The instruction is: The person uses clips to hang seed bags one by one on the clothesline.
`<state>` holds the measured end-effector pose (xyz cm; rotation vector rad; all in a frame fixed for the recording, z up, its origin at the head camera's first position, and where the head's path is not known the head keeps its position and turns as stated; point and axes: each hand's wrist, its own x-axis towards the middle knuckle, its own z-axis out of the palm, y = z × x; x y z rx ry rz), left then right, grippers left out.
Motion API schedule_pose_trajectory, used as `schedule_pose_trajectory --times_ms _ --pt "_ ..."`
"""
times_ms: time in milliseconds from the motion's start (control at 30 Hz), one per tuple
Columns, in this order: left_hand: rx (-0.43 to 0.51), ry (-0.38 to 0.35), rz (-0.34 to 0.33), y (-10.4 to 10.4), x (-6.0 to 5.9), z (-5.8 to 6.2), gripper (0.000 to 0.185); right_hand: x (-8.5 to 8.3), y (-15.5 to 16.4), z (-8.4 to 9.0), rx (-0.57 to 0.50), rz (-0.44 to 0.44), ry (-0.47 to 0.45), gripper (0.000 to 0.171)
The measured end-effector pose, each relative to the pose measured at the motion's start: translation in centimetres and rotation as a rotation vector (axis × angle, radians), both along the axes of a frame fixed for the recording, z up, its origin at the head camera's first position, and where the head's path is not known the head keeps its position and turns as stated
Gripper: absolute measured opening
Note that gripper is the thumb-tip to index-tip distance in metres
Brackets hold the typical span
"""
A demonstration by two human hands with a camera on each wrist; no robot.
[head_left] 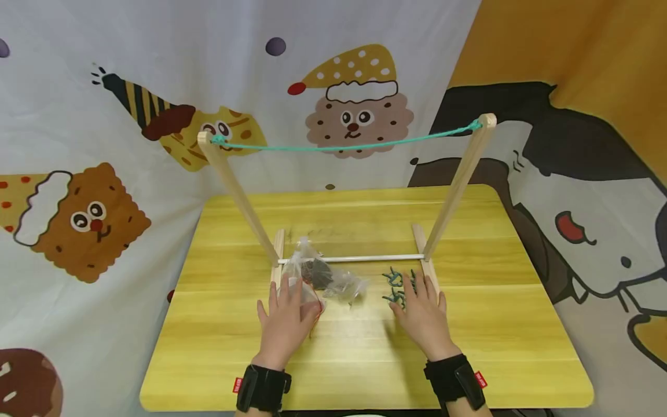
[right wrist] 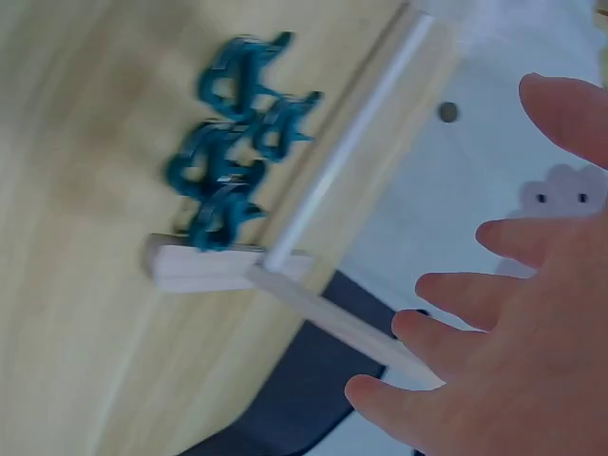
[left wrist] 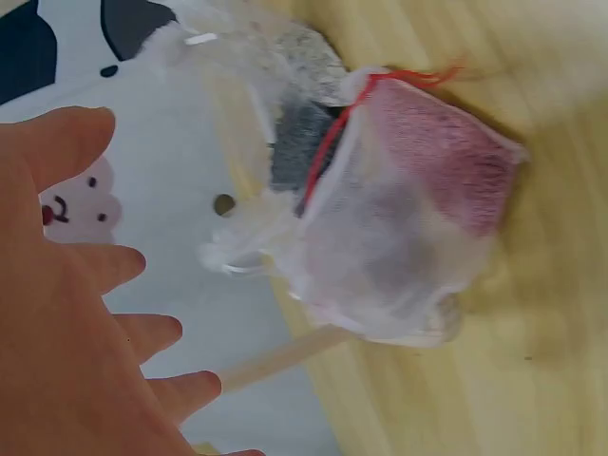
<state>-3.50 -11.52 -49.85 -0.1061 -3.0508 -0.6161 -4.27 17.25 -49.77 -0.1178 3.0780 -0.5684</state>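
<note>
My left hand point(head_left: 286, 324) is spread with fingers apart, above a small white drawstring pouch point(left wrist: 389, 256). Something pink shows through the pouch's thin cloth, and a red string runs round its neck. Beside the pouch lie a clear plastic bag point(head_left: 348, 286) and a dark grey bundle point(head_left: 316, 273) in thin plastic. My right hand point(head_left: 424, 321), fingers also straight and apart, hovers close to several dark teal plastic clips point(right wrist: 223, 157). These lie in a loose group on the table, partly hidden by that hand in the head view. Neither hand holds anything.
A wooden frame stands on the yellow table point(head_left: 500, 347). Its left post point(head_left: 237, 197) and right post point(head_left: 461, 179) rise from flat feet, joined low by a white rod point(head_left: 372, 258). A green cord point(head_left: 323, 149) spans the tops. A printed cloth point(head_left: 172, 52) hangs behind.
</note>
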Motion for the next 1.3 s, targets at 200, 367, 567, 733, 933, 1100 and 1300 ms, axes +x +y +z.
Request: schedule_pose_trajectory --times_ms 200,367,567,733,933,1100,1300 --pt "0.039 -0.082 0.022 -0.8 0.6 -1.4 0.073 0.2 1.2 -1.9 -0.008 -0.037 -0.064 0.074" --pt "0.033 -0.069 0.026 -1.0 1.4 -2.4 0.069 0.5 1.9 -3.5 -0.007 -0.061 -0.121 0.072" --pt "-0.022 -0.129 0.025 -1.0 2.5 -4.0 0.064 1.0 1.9 -6.0 0.028 -0.054 -0.197 0.068" --pt "0.006 -0.132 0.023 -0.7 2.9 -4.5 0.062 1.0 0.7 -7.8 0.051 -0.01 -0.214 0.062" --pt "0.019 -0.136 0.022 -0.3 3.0 -4.5 0.063 0.9 -1.0 -8.4 0.074 0.019 -0.216 0.062" --pt "0.027 -0.141 0.019 -0.2 3.2 -4.8 0.064 1.0 -1.3 -9.0 0.093 0.008 -0.192 0.063" --pt "0.051 -0.17 0.007 0.0 3.4 -4.8 0.065 1.1 -1.5 -9.2 0.118 0.007 -0.14 0.061"
